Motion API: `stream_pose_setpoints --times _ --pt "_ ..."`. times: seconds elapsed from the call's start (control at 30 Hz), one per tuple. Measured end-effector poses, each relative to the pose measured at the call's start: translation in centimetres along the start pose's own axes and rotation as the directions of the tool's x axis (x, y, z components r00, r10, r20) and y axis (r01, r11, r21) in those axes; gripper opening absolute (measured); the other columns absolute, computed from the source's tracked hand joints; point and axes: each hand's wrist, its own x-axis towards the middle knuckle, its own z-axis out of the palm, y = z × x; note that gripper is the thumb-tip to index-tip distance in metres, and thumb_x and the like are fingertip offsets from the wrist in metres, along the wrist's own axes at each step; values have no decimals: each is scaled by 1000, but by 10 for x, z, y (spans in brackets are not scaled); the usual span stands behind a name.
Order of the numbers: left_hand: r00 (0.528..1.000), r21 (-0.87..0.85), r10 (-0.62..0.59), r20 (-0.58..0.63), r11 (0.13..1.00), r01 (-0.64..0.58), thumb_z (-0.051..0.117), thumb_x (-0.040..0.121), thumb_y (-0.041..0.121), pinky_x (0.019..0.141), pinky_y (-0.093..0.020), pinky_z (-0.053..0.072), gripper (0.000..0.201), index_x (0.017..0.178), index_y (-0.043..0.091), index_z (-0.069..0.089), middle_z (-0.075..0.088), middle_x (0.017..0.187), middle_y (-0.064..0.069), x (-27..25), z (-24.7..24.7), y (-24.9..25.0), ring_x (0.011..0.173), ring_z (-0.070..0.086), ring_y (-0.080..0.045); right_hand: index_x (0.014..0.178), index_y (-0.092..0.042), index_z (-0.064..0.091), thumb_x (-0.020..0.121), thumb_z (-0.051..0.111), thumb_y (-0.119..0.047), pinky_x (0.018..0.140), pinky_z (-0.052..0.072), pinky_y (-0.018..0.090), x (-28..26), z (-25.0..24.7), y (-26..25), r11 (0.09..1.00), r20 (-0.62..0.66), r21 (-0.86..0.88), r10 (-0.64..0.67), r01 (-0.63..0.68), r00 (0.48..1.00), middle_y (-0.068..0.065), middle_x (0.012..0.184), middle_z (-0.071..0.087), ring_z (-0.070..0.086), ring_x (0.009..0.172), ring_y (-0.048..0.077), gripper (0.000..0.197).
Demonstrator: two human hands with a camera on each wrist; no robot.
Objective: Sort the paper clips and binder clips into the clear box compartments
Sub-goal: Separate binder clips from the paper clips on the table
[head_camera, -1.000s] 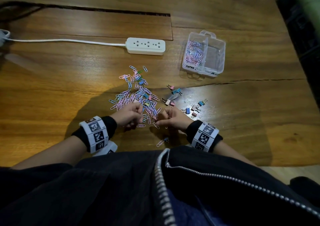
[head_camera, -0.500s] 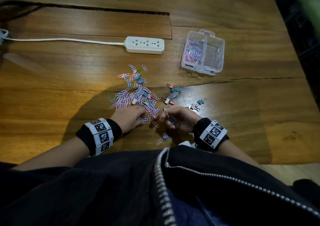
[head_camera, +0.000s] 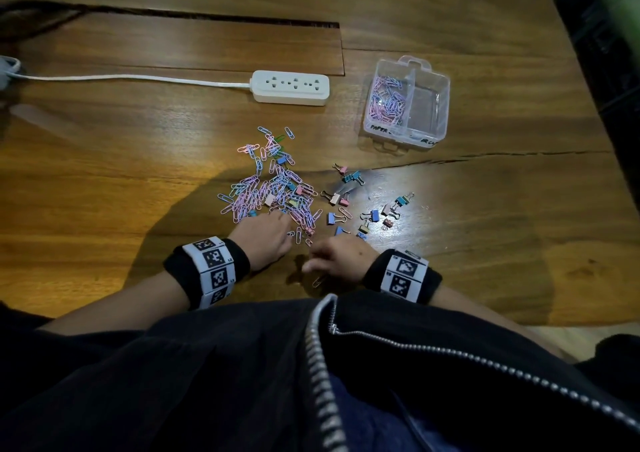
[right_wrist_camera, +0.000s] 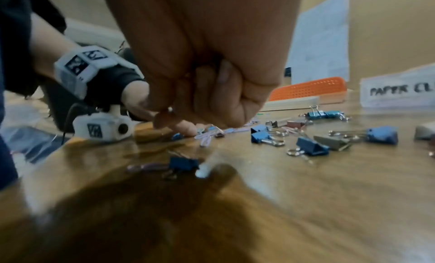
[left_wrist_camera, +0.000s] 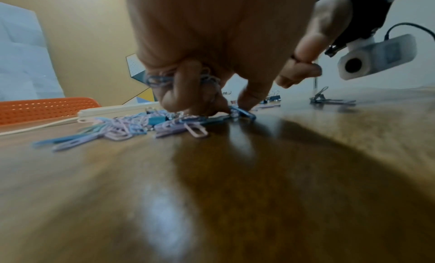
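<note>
A person's left hand [head_camera: 265, 238] clutches a bunch of paper clips [left_wrist_camera: 160, 80] in its curled fingers [left_wrist_camera: 186, 84] while its fingertips press on more at the near edge of the loose pile [head_camera: 273, 188] on the wooden bench [head_camera: 104, 181]. The right hand [head_camera: 337, 256] hangs just beside it, fingers curled; whether it grips anything cannot be told. Binder clips [head_camera: 372, 214] lie scattered to the right of the pile. Farther back stands the clear box [head_camera: 441, 105], its left compartment holding paper clips, beside a white power strip [head_camera: 291, 88].
</note>
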Motion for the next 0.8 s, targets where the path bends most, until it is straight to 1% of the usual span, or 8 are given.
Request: stream_pose_setpoints --times 0.1,0.27,0.37,0.47,0.5,0.57,0.7,0.8 --pt "1000 -75 -5 -11 997 4 32 96 28 63 -25 38 25 104 9 46 46 92 -2 0 -3 -2 73 42 -14 108 -18 61 77 66 -41 77 45 27 -5 2 2 975 18 -198 -97 98 995 6 98 69 60 88 20 39" --pt "996 -460 -87 -26 885 65 41 93 21 64 -28 36 16 77 17 42 45 79 0 3 -12 -6 71 42 -17 113 -16 61 87 58 -26 81 48 27 2 12 9 959 -21 -268 -102 93 995 6 98 69 64 92 22 28" --pt "986 -773 -165 20 624 119 47 89 8 54 -19 37 30 62 18 40 45 66 1 7 -18 -11 59 43 -13 112 -11 57 89 55 -26 78 45 24 5 14 14 968 1 -238 -75 73 997 7 99 66 61 92 21 27" --pt "973 -966 -128 194 147 212 40 87 -4 31 -12 27 34 57 13 36 47 58 -4 10 -23 -17 33 35 -3 91 -15 56 90 55 -21 71 37 21 4 5 14 991 -124 120 -50 65 991 0 85 56 53 84 19 6" --pt "969 -974 -120 218 31 223 38 85 -7 29 -11 23 35 57 12 34 50 54 -4 11 -24 -19 30 32 -2 81 -18 52 90 54 -16 67 39 19 4 -1 14 940 -200 334 4 64 980 -3 78 51 51 78 15 9" --pt "963 -970 -122 241 -68 235 34 82 -11 27 -10 21 34 57 13 31 55 46 0 12 -24 -19 28 32 -3 71 -20 44 91 50 -7 60 41 9 1 -15 18 714 -287 695 172 81 942 -6 72 46 49 66 6 25" --pt "962 -965 -75 262 8 263 31 79 -14 28 -12 22 32 63 13 35 53 48 0 13 -23 -12 30 31 -5 71 -17 45 90 44 2 37 33 13 -4 -36 38 300 -225 946 342 121 912 -2 69 55 43 43 2 27" --pt "964 -964 -35 264 24 265 33 81 -12 30 -12 24 30 67 13 39 52 51 1 10 -22 -7 32 33 -5 78 -15 49 89 39 9 34 29 14 -4 -40 49 191 -197 974 420 126 886 0 66 56 43 41 4 28"
